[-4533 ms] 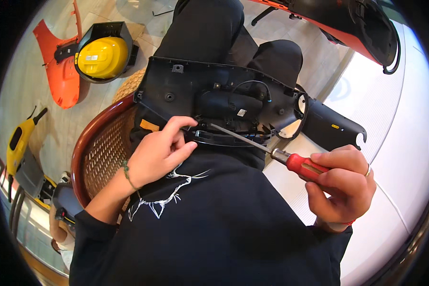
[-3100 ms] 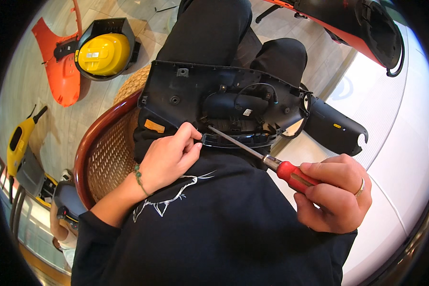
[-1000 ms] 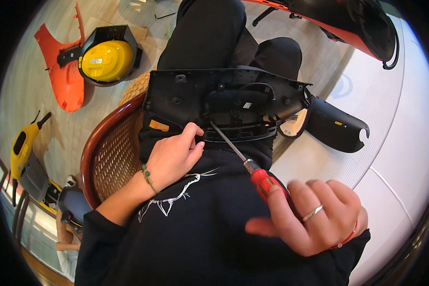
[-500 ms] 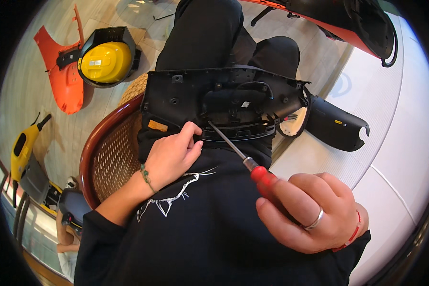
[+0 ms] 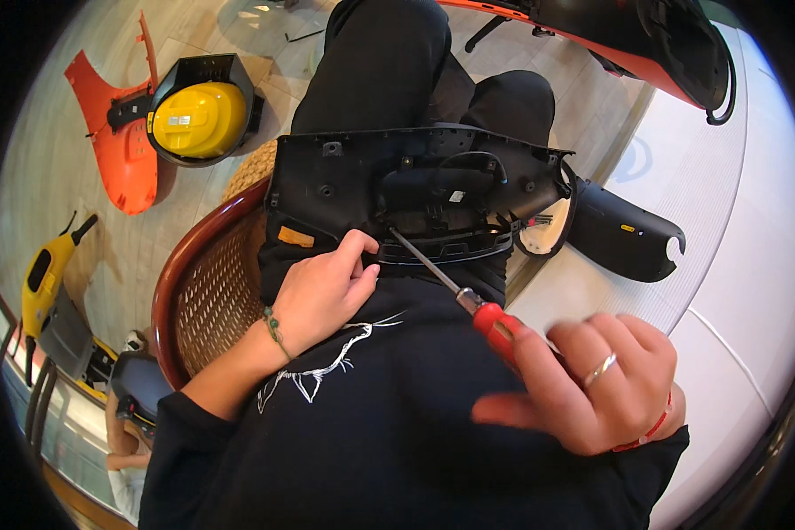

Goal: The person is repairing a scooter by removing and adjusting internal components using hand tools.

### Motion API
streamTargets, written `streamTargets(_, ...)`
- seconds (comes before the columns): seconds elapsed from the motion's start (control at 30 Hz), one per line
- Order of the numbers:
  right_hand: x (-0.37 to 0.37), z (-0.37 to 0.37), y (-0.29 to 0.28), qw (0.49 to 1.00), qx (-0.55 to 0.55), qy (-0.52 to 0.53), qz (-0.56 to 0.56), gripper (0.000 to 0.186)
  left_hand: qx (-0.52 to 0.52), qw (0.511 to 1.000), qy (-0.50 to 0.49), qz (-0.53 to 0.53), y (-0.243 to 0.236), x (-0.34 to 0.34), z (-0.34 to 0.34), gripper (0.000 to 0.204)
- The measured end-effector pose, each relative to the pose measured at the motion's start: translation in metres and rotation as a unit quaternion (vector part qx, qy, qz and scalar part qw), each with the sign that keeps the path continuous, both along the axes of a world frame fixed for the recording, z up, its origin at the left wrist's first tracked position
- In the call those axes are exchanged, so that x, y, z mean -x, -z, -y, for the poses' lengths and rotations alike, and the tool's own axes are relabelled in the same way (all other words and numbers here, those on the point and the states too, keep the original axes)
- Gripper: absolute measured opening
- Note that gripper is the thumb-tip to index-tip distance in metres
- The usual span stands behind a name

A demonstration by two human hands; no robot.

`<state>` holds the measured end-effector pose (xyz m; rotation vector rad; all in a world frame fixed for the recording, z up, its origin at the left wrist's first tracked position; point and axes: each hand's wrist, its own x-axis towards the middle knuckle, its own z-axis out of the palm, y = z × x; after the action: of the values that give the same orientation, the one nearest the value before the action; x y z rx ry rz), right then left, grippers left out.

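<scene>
Across my lap lies a black plastic panel (image 5: 327, 168) with its ribbed inner side up. My left hand (image 5: 322, 287) is closed at its near left edge, thumb and bent index finger against the rim. A screwdriver (image 5: 495, 325) with a red handle and metal shaft slants down into the panel, its tip in a recess beside my left fingers. Around the end of the handle, my right hand (image 5: 605, 380) has its fingers bent, slightly blurred, with the thumb lifted away. Whether a screw sits under the tip cannot be seen.
A curved black cover (image 5: 623, 231) lies at the right on the white surface (image 5: 724, 371), near a small dish (image 5: 548, 231) with small parts. On the floor are an orange panel (image 5: 124, 159) and a yellow-and-black part (image 5: 199, 119). A wicker chair (image 5: 208, 283) stands left; another person (image 5: 128, 455) sits beyond.
My right thumb has come off the handle and spread out, and the right fingers have shifted, baring more of the red handle. The screwdriver tip and my left hand stay in place.
</scene>
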<state>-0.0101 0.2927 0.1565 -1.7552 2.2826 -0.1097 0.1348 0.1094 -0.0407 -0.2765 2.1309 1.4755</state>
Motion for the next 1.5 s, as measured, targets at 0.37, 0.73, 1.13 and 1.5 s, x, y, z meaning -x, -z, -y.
streamTargets(0.37,0.000,0.003,0.000,0.999,-0.023,0.032,0.037,0.029,-0.002,1.000,-0.007,-0.010,-0.002,-0.001,0.001,0.026)
streamTargets(0.73,-0.002,0.000,-0.003,0.998,-0.020,0.047,0.042,0.037,0.001,1.000,0.002,-0.006,-0.004,0.001,0.003,0.026)
streamTargets(1.13,0.003,-0.005,0.009,0.996,0.082,0.020,0.033,0.039,-0.017,1.000,-0.008,0.005,-0.002,0.000,0.003,0.026)
streamTargets(1.5,0.002,-0.017,0.019,0.992,0.091,0.041,0.084,0.039,0.003,0.996,-0.075,-0.046,-0.009,0.018,0.013,0.019)
